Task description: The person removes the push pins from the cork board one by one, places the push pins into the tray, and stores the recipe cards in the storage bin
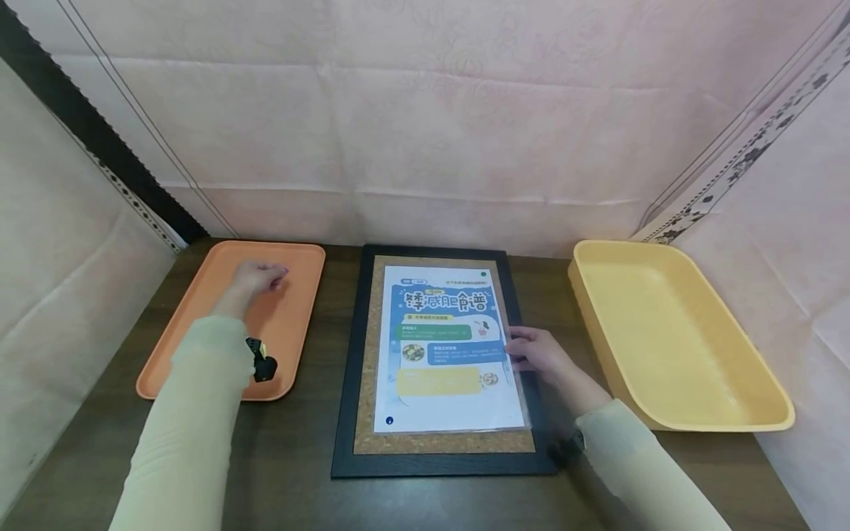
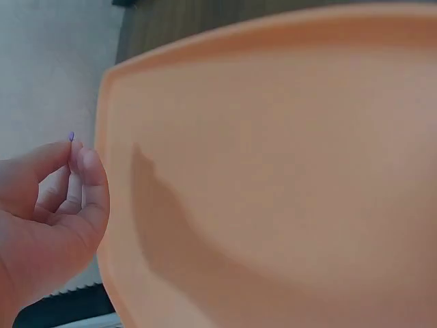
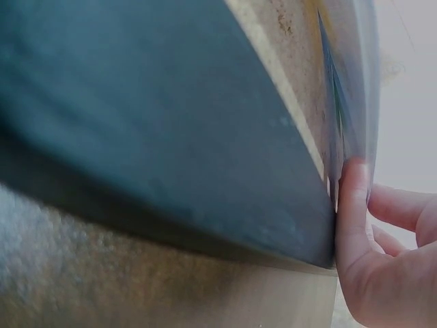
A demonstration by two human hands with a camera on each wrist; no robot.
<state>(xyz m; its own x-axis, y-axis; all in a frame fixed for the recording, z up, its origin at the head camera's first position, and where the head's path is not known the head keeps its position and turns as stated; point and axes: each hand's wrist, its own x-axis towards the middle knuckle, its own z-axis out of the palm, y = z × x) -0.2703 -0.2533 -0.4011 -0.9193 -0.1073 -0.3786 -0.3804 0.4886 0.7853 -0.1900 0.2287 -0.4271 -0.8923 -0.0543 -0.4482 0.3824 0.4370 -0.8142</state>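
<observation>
My left hand [image 1: 257,276] is above the orange tray [image 1: 222,324]. Its thumb and fingertips pinch a tiny purple object, probably a push pin [image 2: 71,137], mostly hidden by the fingers. On the table lies a cork board [image 1: 445,442] with a black frame [image 1: 438,466]. A laminated printed sheet [image 1: 451,413] covers most of the cork. A dark blue round pin [image 1: 389,420] sits at its lower left corner, a small green one [image 1: 483,273] at its upper right. My right hand [image 1: 541,352] pinches the sheet's right edge between thumb and finger, slightly lifted off the cork in the right wrist view.
At the right stands a deep yellow bin [image 1: 671,324], close beside the right forearm. Pale cloth walls [image 1: 425,125] enclose the dark wooden table [image 1: 292,457] at the back and on both sides.
</observation>
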